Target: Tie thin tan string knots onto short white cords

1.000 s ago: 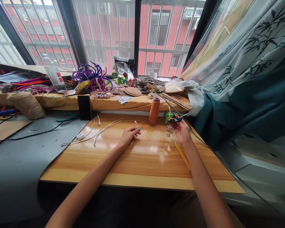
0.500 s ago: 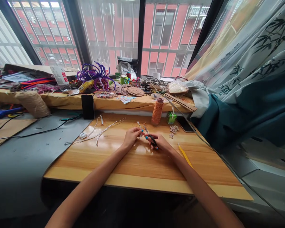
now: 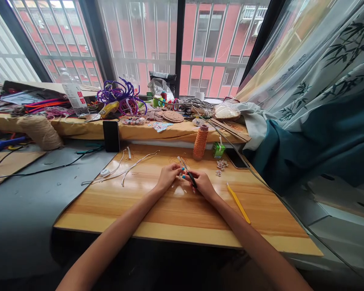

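Note:
My left hand (image 3: 170, 174) pinches a short piece of white cord (image 3: 178, 159), whose end sticks up past the fingertips. Black-handled scissors (image 3: 191, 178) are gripped in my right hand (image 3: 202, 182), with their blades pointing up and away beside the cord. Both hands meet above the middle of the wooden board (image 3: 157, 210), fingertips almost touching. Whether the blades touch the cord I cannot tell. Longer white cords (image 3: 136, 163) lie to the left of my hands. Behind them stands a cone of orange thread (image 3: 200, 142).
Yellow tweezers (image 3: 238, 203) and small knotted cord pieces (image 3: 221, 165) lie on the right. Farther back are a green box (image 3: 219, 150) and a flat phone (image 3: 237, 159). An upright phone (image 3: 111, 136) leans on the cluttered sill. A cable (image 3: 261, 184) crosses the board's right side.
My right hand has moved slightly left, bringing the scissors closer to my left hand and the cord. The view has shifted a little.

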`<state>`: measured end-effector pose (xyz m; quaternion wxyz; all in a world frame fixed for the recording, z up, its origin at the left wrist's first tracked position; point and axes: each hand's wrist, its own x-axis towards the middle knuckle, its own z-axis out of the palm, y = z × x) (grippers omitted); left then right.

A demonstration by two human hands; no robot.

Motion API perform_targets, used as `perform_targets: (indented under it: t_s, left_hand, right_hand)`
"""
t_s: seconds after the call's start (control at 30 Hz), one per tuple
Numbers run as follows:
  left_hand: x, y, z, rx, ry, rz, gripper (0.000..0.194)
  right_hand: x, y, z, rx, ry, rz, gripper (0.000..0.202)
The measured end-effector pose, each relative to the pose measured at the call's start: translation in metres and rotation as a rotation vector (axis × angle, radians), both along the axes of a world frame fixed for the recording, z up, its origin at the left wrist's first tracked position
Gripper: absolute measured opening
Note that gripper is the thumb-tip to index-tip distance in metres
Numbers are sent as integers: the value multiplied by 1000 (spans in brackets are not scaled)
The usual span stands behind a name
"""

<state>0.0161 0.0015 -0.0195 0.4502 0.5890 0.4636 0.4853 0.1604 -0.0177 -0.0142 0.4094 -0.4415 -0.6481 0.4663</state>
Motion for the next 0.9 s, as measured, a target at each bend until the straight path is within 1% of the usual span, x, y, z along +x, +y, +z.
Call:
perform_targets:
  t_s: [0.13,0.3,0.4,0.5,0.63,0.77,0.9]
  left_hand:
    - [-1,2,-4,12,14,33,20]
    - [-2,3,-3,95,44,70,17]
    - [-3,3,-2,105,78,92,14]
    - [-3,3,-4,107,92,93,13]
    - [-2,4,-7,120,60,43,12]
    - [-2,3,-6,101,27,20,12]
    - [-2,4,-5,77,5,25,11]
  right_hand:
    - [0,-2,7,-20,38,9,38]
    - [2,-3,8,-160,45,125,39]
    - [0,-5,6,-213,54,171,38]
    - [-2,-6,5,-212,65,180,36]
    - [-4,-5,6,-206,75,153,36]
    - [-3,-6,7,-162,64,126,33]
    - [-2,-9,9,-112,-18,119,34]
